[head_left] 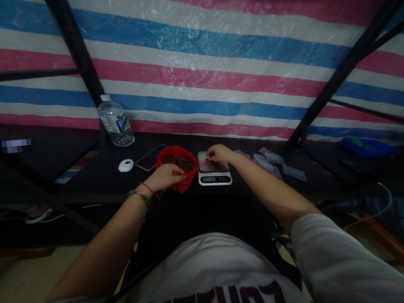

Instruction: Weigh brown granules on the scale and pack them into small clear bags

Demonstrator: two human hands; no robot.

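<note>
A red plastic bag (187, 184) stands open on the dark table, filled with small brown pieces (180, 161) too small to name. My left hand (167, 176) is closed on the bag's near rim, fingertips over the opening. Just right of the bag sits a white kitchen scale (203, 180) with a metal plate and a small display that I cannot read. Above the plate's upper part, my right hand (220, 154) is pinched closed; whatever lies between its fingertips is too small to make out.
Several small clear plastic bags (271, 156) lie right of the scale. Left of the red bag are a phone (149, 161) and a white rounded case (126, 165). A clear bottle (116, 123) stands behind them. Dark metal posts (78, 54) and a striped sheet (199, 72) border the table.
</note>
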